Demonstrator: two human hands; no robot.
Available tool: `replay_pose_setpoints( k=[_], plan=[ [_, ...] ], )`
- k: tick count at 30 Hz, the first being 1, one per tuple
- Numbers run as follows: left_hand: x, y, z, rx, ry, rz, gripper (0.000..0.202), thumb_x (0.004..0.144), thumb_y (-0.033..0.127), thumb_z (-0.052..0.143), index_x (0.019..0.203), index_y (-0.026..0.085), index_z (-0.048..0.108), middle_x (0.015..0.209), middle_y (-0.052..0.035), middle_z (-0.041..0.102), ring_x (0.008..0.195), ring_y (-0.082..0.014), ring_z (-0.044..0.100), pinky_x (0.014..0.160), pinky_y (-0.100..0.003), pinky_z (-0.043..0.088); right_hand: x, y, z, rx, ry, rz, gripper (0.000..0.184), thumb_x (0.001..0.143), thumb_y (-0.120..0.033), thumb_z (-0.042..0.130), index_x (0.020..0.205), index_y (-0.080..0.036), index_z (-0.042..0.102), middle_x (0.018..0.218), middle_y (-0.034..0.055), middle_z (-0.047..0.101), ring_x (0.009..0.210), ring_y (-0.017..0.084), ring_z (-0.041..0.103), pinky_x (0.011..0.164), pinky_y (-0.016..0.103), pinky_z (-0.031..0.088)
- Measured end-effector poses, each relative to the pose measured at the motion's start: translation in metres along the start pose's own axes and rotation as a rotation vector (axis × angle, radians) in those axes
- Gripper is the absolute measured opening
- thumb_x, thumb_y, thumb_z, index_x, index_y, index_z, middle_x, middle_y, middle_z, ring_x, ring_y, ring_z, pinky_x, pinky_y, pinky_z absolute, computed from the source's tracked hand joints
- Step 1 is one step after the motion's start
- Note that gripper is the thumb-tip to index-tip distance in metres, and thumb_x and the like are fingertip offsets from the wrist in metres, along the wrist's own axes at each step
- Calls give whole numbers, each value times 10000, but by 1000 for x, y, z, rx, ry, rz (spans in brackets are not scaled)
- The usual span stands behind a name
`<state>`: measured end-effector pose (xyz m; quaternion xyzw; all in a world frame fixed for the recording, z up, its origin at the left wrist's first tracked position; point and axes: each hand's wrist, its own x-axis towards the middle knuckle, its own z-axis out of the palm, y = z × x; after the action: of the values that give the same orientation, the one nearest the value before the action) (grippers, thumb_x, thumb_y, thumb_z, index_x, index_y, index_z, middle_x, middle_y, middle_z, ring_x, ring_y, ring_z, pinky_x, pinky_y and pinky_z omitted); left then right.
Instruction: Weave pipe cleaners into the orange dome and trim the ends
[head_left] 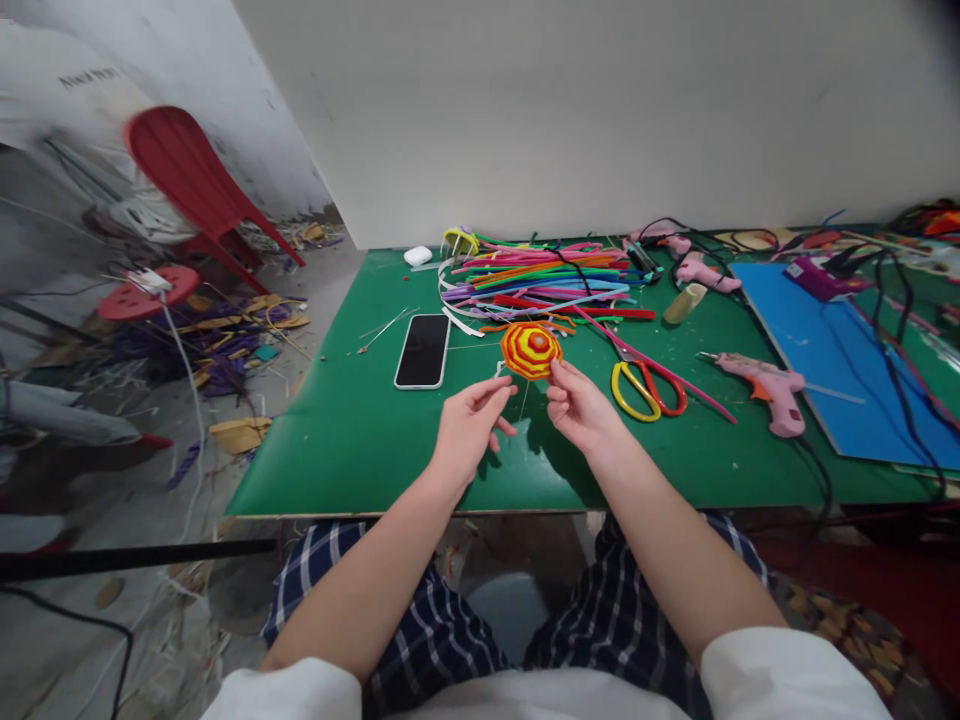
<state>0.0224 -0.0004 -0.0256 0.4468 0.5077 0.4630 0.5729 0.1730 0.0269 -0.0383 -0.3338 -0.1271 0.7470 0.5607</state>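
Note:
Over the green table (337, 450), my right hand (581, 405) pinches the lower right edge of a small woven disc (531, 349) of orange, yellow and red strips. A thin wire hangs below the disc. My left hand (469, 425) is just left of it, fingers curled, its fingertips pinched near the disc's lower left side, where a thin strand shows. Both forearms reach out from white sleeves above my checked trousers.
A black phone (423, 350) lies left of the disc. Behind it is a heap of coloured strips (536, 275). Yellow and red scissors (649, 385), pink glue guns (761, 385), a blue sheet (832, 350) and cables lie to the right. Red stools and scraps cover the floor at left.

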Motion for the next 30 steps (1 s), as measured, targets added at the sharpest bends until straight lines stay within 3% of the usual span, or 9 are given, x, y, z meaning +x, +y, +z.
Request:
replay_pose_setpoints(
  k=[3,9,22,30],
  plan=[
    [3,-8,8,-230,-31,-120,320,690,253,623,993,155,589,970,-67,627,411,-27,524,263,-122,268,-1,9,3,17,-25,1,228,621,-169,703,749,-172,516,585,-92,561,351,-14,448,277,53,346],
    [9,-14,10,-338,75,-114,236,617,251,687,794,137,581,645,35,573,393,-15,479,271,-102,266,-4,23,7,-11,-55,15,188,649,-188,688,752,-176,531,561,-103,544,360,-8,464,304,65,392],
    [10,-17,9,-303,69,-41,237,637,254,663,816,123,581,782,-36,656,424,-43,537,300,-123,338,-4,22,9,-27,-23,-16,206,630,-202,700,745,-174,532,545,-101,537,375,3,479,300,74,386],
    [9,-19,11,-299,159,4,286,661,293,649,881,127,570,742,-41,660,429,-78,571,297,-135,338,-7,24,12,-86,-10,-49,232,622,-228,704,757,-179,522,555,-101,548,365,5,476,295,85,372]
  ],
)
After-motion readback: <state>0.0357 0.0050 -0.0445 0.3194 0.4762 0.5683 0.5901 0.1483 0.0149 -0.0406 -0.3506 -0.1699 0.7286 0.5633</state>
